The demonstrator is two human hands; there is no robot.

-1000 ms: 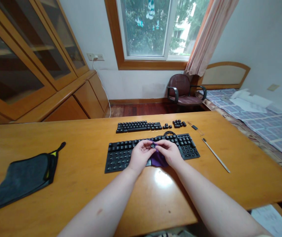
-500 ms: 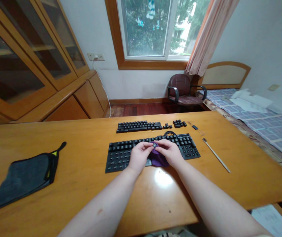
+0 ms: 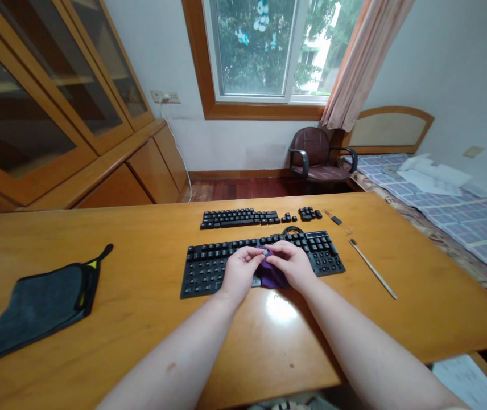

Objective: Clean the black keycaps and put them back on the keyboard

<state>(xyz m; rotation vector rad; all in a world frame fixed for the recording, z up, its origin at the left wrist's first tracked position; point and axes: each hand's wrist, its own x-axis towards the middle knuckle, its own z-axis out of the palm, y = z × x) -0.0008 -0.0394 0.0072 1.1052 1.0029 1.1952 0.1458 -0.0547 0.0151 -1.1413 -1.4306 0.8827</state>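
Over the middle of a black keyboard (image 3: 205, 273), many of whose keycaps are off, both hands meet at a purple cloth (image 3: 274, 277). My left hand (image 3: 241, 269) is closed, thumb and fingers pinching the cloth's upper edge and a small keycap (image 3: 265, 252) lying in it. My right hand (image 3: 292, 263) is closed from the other side, pinching the same cloth around the keycap. The cloth's loose end hangs down by the keyboard's front edge. Loose black keycaps (image 3: 239, 217) stand in rows behind the keyboard.
To the right lie a thin brush (image 3: 374, 269) and a small dark wire tool (image 3: 336, 220). A folded grey cloth (image 3: 41, 304) with a black loop rests on the left of the wooden table (image 3: 149, 245). Beyond the table are a chair (image 3: 314, 151) and a bed (image 3: 431, 188).
The fingers have shifted slightly on the purple cloth, and the small keycap shows a little differently between them. The whole view has moved a touch; other things lie as before.
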